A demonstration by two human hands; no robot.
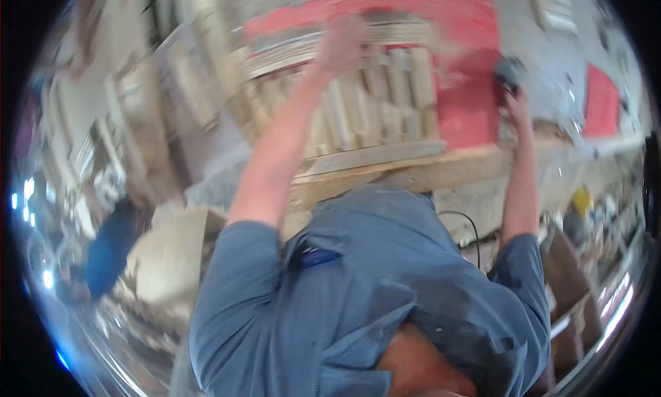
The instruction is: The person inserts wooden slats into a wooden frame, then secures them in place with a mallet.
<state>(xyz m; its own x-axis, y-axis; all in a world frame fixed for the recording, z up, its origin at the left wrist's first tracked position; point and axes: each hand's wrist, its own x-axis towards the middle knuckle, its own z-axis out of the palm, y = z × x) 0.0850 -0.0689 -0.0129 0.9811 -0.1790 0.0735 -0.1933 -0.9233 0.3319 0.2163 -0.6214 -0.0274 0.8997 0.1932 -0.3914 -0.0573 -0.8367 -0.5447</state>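
My left hand (342, 46) is over the far end of a row of pale wooden slats (351, 111), near a stack of thin strips (286, 56). Motion blur smears its fingers, so I cannot make out whether it grips anything. Off to the right, my right hand (518, 106) is closed on a dark rounded tool (509, 72), whose exact kind is too blurred to tell. That tool is at the right edge of a red board (468, 94), which extends under the slats. Along their near side lies a wooden bar (375, 156).
The bench's wooden front edge (475, 164) runs close to my body. More boards (186, 87) lie at the left. A second red piece (601, 101) is at the far right. Below the bench hang a black cable (471, 225) and, further right, an open cardboard box (571, 273) stands.
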